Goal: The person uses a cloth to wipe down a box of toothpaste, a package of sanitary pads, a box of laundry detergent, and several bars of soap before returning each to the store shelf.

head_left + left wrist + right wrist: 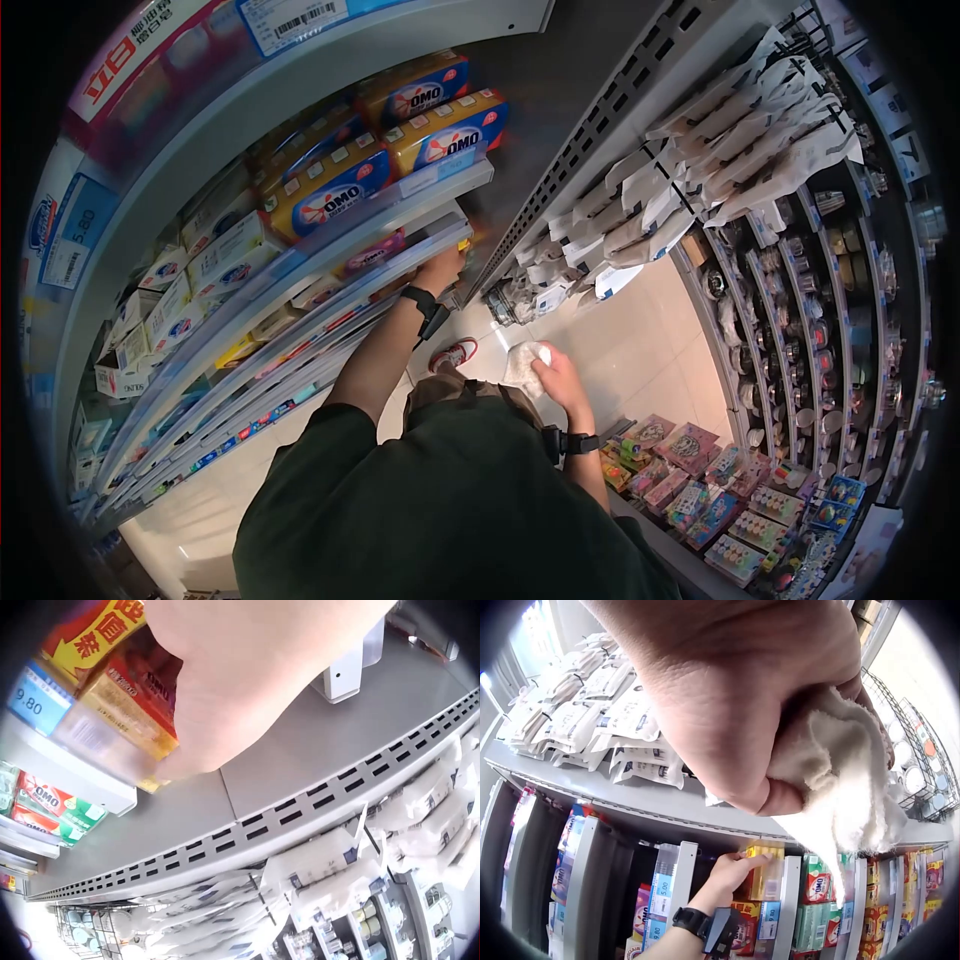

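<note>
My left hand reaches into a shelf on the left and grips a yellow-and-red OMO soap pack by its end. In the left wrist view the hand covers part of the pack, and most of its fingers are hidden. The right wrist view shows the yellow side of the pack under the left hand's fingers. Lower in the head view, my right hand holds a crumpled white cloth in front of my body. Curled fingers and thumb bunch the cloth, whose loose end hangs down.
Blue-and-gold OMO packs fill the shelf above. A blue price tag fronts the shelf edge. White packets hang on hooks beside a slotted grey panel. A wire basket holds round containers. Boxed goods lie low on the right.
</note>
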`<state>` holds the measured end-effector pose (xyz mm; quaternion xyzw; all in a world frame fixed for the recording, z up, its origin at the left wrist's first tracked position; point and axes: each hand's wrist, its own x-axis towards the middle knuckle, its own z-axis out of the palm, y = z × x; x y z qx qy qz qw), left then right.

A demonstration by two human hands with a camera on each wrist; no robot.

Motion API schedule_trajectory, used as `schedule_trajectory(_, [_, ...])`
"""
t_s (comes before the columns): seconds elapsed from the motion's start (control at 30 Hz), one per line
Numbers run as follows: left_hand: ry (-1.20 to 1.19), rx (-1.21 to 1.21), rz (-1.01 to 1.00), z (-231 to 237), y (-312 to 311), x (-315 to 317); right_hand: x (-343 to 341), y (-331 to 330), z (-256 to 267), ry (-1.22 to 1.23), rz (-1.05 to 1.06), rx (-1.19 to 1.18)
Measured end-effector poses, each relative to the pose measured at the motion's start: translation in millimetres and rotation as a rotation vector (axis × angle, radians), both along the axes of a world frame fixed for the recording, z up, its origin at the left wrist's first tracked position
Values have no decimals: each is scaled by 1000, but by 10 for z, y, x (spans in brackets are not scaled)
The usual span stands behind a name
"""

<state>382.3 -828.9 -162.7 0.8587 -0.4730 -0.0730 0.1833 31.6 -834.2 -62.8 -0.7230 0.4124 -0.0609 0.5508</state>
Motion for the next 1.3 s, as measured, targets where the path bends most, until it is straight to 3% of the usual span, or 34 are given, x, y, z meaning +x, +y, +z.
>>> schedule_trajectory(0.07, [125, -66, -50, -480, -141, 153, 35, 26, 131, 33, 19, -7])
schedule_trajectory(0.27, [201, -79, -6, -328, -34, 104, -54, 36, -104, 16, 2, -24])
schedule_trajectory(0.4, [263, -100, -52, 114, 88, 34, -74, 59, 8, 26, -23, -29])
schedule_trajectory(0.47, [286, -11, 64, 142, 154, -18, -124, 54, -120, 24, -30, -24])
schedule_trajectory(0.57, [184, -20, 146, 776, 353, -244, -162, 65, -207, 9, -29, -28])
schedule_trajectory(0.7, [222, -71, 173, 772, 502, -317, -143, 87, -120, 15, -14, -56])
schedule_trajectory(0.77, [76, -309, 95, 702, 564, -336, -129, 92, -106, 17, -13, -71])
schedule_trajectory(1.0, [132, -312, 13, 498, 747, -348, -145, 146, -94, 24, 7, -97])
schedule_trajectory(1.07, [15, -461, -289, 580, 861, -331, -164, 165, -73, 19, -14, -87])
schedule_trajectory(1.23, [-120, -514, -405, 448, 1003, -481, -344, 67, -208, 33, -39, 63])
schedule_trajectory(1.3, [-106, -576, -399, 446, 1048, -590, -348, 4, -221, -65, -161, 118])
